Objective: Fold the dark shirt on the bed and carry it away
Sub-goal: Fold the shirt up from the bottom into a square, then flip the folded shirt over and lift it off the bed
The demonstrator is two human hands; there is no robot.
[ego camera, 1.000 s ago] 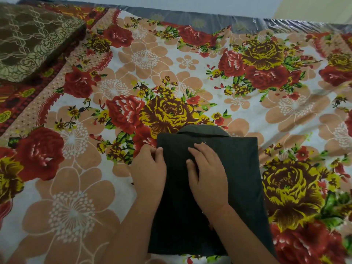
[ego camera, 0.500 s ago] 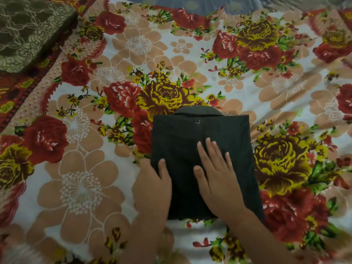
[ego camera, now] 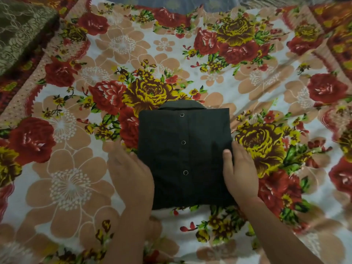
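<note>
The dark shirt [ego camera: 185, 157] lies folded into a compact rectangle on the flowered bed sheet [ego camera: 76, 187], collar at the far end and three snap buttons showing down its middle. My left hand [ego camera: 131, 172] rests flat at the shirt's left edge, fingers together, partly blurred. At the shirt's right edge is my right hand [ego camera: 239, 174], thumb on top of the cloth and fingers along the side. Whether the fingers reach under the shirt is hidden.
A dark green patterned pillow or blanket [ego camera: 21, 29] sits at the far left corner of the bed. The sheet's red border [ego camera: 339, 35] runs along the right side. A dark blue cloth [ego camera: 171, 2] shows at the far edge.
Both hands have slid off the top of the shirt to its left and right edges. The lower part has been folded up, leaving a shorter rectangle with the buttons now uncovered.
</note>
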